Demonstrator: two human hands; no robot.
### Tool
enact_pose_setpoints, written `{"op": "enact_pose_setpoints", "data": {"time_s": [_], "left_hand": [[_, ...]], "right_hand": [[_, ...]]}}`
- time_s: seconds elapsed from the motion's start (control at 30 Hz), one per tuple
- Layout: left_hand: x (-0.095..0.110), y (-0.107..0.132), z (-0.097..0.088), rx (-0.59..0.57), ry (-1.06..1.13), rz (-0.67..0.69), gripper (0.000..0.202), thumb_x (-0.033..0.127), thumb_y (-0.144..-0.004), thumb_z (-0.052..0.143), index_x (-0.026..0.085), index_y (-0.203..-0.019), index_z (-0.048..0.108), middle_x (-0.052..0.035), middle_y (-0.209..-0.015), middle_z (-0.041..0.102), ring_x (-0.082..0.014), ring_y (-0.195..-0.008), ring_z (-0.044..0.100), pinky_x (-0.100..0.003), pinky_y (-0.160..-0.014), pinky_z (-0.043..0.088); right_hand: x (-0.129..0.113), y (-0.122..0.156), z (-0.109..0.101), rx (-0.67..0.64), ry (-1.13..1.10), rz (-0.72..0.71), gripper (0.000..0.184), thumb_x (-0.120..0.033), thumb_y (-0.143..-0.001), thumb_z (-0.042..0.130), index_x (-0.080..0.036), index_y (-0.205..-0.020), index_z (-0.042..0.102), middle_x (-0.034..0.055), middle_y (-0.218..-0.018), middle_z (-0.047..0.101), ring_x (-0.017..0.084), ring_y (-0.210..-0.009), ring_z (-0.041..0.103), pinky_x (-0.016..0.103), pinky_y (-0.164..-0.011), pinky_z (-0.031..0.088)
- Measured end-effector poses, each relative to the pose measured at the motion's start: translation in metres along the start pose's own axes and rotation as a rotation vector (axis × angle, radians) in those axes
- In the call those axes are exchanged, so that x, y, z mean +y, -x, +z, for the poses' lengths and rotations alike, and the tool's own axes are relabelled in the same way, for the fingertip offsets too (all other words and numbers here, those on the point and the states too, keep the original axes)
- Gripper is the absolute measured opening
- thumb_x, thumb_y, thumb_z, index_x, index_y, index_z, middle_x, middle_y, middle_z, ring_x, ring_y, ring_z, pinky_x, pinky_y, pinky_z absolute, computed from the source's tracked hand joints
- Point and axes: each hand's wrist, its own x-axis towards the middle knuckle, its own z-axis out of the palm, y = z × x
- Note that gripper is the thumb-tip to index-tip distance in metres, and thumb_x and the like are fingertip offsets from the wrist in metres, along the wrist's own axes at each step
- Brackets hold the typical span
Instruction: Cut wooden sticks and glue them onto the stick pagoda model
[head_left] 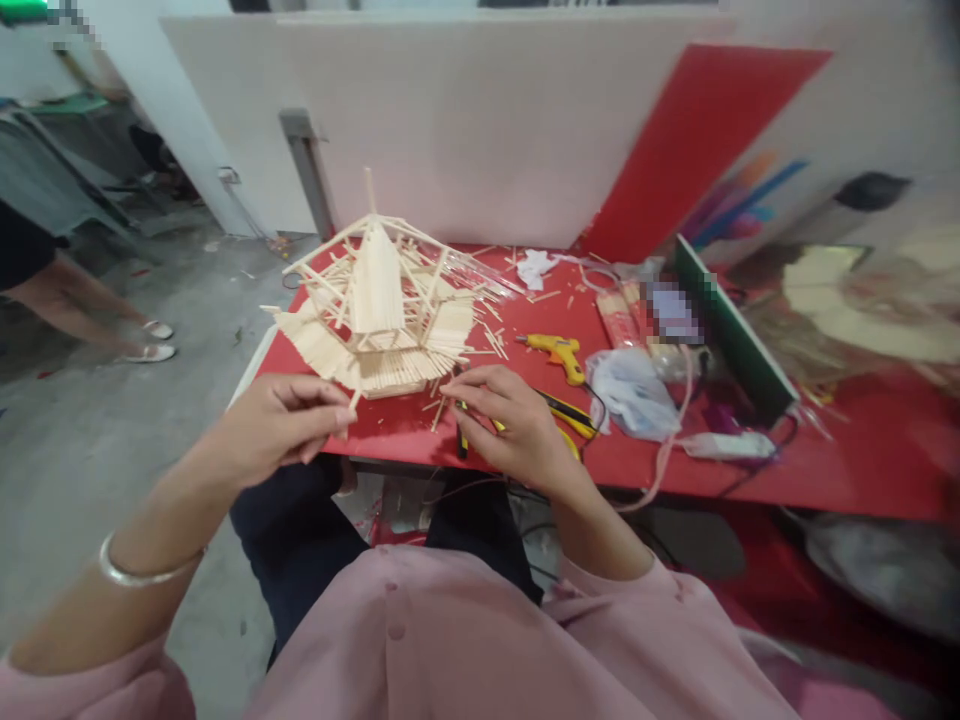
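On the red counter (pixel 401 432), just beyond both hands, stands the model (pixel 377 285), built of thin pale sticks, with a post (pixel 369 190) rising from its top. Just in front of the model, the left hand (pixel 289 425) pinches a short stick (pixel 355 400) between thumb and fingers; whether the stick touches the model's edge I cannot tell. The right hand (pixel 517 425) is near the model's front right edge, fingers curled towards the thumb; I cannot tell whether they pinch anything. Loose sticks (pixel 493 340) lie right of the model, with a glue gun (pixel 559 353) beyond them. The stick looks light, dry and stiff, easy to snap, and best held near one end with a gentle pinch. The model looks light for its bulk, but its fanned eaves and open roof bars seem fragile; the low base would be the safer hold, taken from both sides.
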Motion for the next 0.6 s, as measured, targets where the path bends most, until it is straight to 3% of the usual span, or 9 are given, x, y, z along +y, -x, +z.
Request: {"op": "enact_pose_setpoints", "data": {"time_s": [0.13,0.3,0.4,0.5,0.6], "left_hand": [[-0.023,-0.007,0.053,-0.202,-0.027,0.03,0.015,0.026,-0.071,0.074,0.02,-0.058,0.07,0.0019,-0.04,0.05,-0.0084,-0.036,0.043,-0.02,-0.038,0.032],[-0.047,-0.037,0.108,-0.184,-0.007,0.097,0.008,0.024,-0.073,0.071,0.019,-0.066,0.071,0.0021,-0.049,0.057,-0.0083,-0.04,0.046,-0.02,-0.042,0.035],[-0.061,-0.048,0.124,-0.119,-0.057,0.17,0.008,0.024,-0.074,0.071,0.018,-0.068,0.072,0.0004,-0.055,0.062,-0.009,-0.045,0.049,-0.02,-0.045,0.036],[-0.072,-0.053,0.136,-0.053,-0.189,0.319,0.01,0.022,-0.075,0.068,0.018,-0.067,0.072,-0.0004,-0.061,0.065,-0.0106,-0.053,0.051,-0.021,-0.052,0.038],[-0.078,-0.052,0.145,-0.024,-0.273,0.408,0.01,0.017,-0.075,0.066,0.019,-0.066,0.071,0.0003,-0.063,0.065,-0.011,-0.057,0.052,-0.021,-0.056,0.04]], "right_hand": [[0.014,0.045,0.007,-0.033,0.094,0.305,0.028,-0.025,-0.092,0.055,-0.021,-0.116,0.069,0.0081,-0.11,0.07,0.017,-0.1,0.066,0.032,-0.089,0.052],[0.034,0.096,-0.006,-0.108,0.255,0.59,0.029,-0.031,-0.093,0.053,-0.02,-0.114,0.07,0.0094,-0.11,0.07,0.02,-0.102,0.066,0.033,-0.087,0.051],[0.035,0.106,-0.012,-0.071,0.141,0.636,0.031,-0.036,-0.094,0.054,-0.019,-0.112,0.07,0.0086,-0.105,0.071,0.019,-0.098,0.066,0.033,-0.087,0.051],[0.026,0.098,-0.006,0.004,-0.182,0.633,0.038,-0.043,-0.091,0.059,-0.02,-0.119,0.067,0.0027,-0.086,0.069,0.013,-0.073,0.062,0.027,-0.068,0.052],[0.015,0.084,0.008,0.105,-0.341,0.561,0.025,-0.039,-0.089,0.063,-0.021,-0.103,0.073,0.0003,-0.077,0.067,0.011,-0.067,0.058,0.025,-0.063,0.049]]}}
